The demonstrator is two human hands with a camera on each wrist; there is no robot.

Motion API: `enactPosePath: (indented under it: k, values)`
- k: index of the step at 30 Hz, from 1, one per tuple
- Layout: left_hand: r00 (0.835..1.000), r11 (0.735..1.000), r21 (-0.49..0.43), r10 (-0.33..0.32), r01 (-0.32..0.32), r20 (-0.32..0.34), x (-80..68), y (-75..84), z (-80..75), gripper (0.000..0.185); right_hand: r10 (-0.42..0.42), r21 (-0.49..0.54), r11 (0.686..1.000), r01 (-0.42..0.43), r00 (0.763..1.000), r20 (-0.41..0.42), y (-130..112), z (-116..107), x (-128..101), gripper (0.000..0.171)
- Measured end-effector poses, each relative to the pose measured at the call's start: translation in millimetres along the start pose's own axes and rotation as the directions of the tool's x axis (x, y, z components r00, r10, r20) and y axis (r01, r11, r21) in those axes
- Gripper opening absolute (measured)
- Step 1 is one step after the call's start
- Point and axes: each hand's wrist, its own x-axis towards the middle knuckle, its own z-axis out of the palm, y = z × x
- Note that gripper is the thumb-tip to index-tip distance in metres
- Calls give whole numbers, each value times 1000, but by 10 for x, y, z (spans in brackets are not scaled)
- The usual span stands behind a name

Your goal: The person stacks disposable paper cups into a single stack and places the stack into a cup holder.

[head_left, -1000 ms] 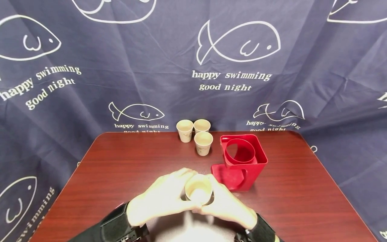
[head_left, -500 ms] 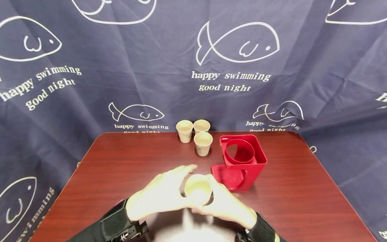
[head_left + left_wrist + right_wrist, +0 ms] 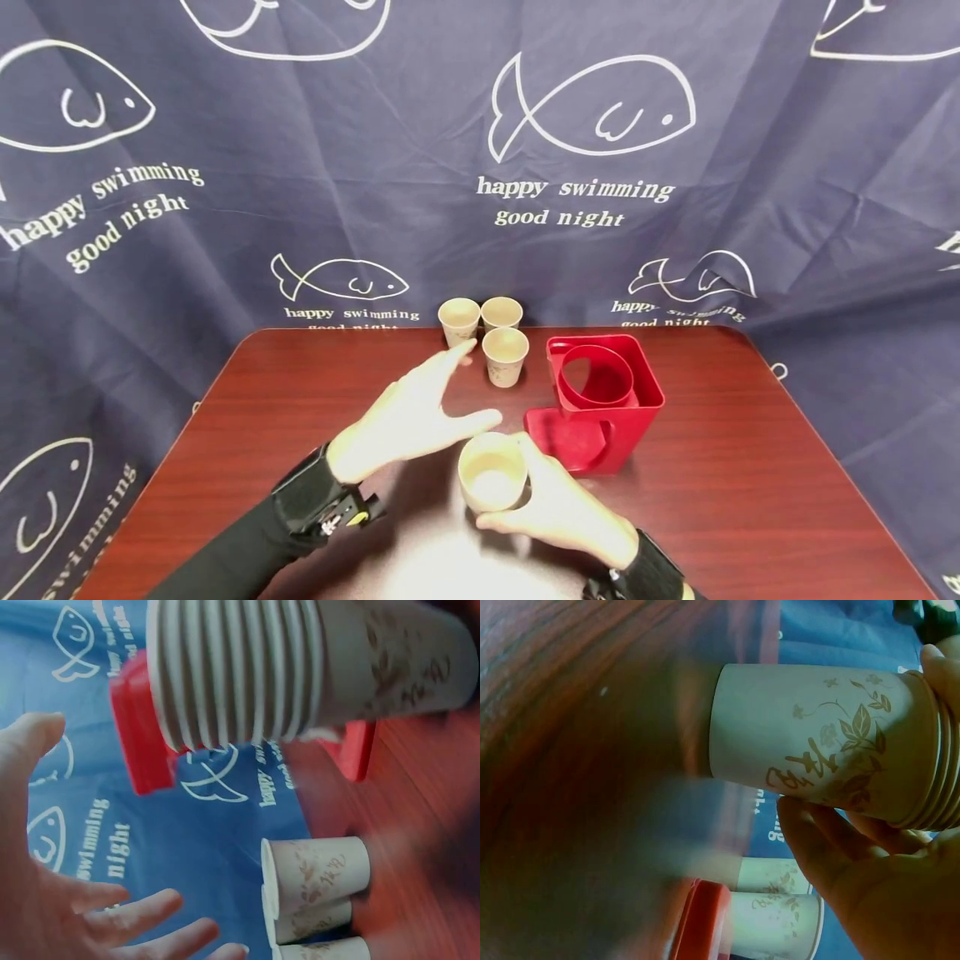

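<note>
Cup stack (image 3: 492, 481) gripped by right hand (image 3: 558, 508); left hand (image 3: 408, 412) spread above wooden table (image 3: 750, 467).

Staged recording setup, fish-print backdrop (image 3: 300, 167), wooden table (image 3: 300, 400)

One stack of nested paper cups (image 3: 492, 481) stands near the front of the table; the left wrist view shows about ten rims in it, though the exact count is hard to tell. Three single paper cups (image 3: 505, 355) stand in a cluster at the far edge. There is one red cup holder (image 3: 604, 400), one wooden table (image 3: 750, 467), and two hands: one left hand (image 3: 408, 412), one right hand (image 3: 564, 510).
</note>
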Motion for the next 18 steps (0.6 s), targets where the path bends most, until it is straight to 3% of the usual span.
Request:
enactPosePath:
  k: [3,9,18]
  values:
    - [999,999,-3,-35,35,-24,122,-45,70,91,37,-9,999,-37,999,2,2,2,-4,74]
    - [999,999,2,-41,41,-27,404,-183,197,87,117,26,993,-117,993,4,-5,9,-10,73]
    - [997,997,14,-71,71,28,715,-350,334,82,85,-2,996,-85,996,-9,-7,10,-8,73]
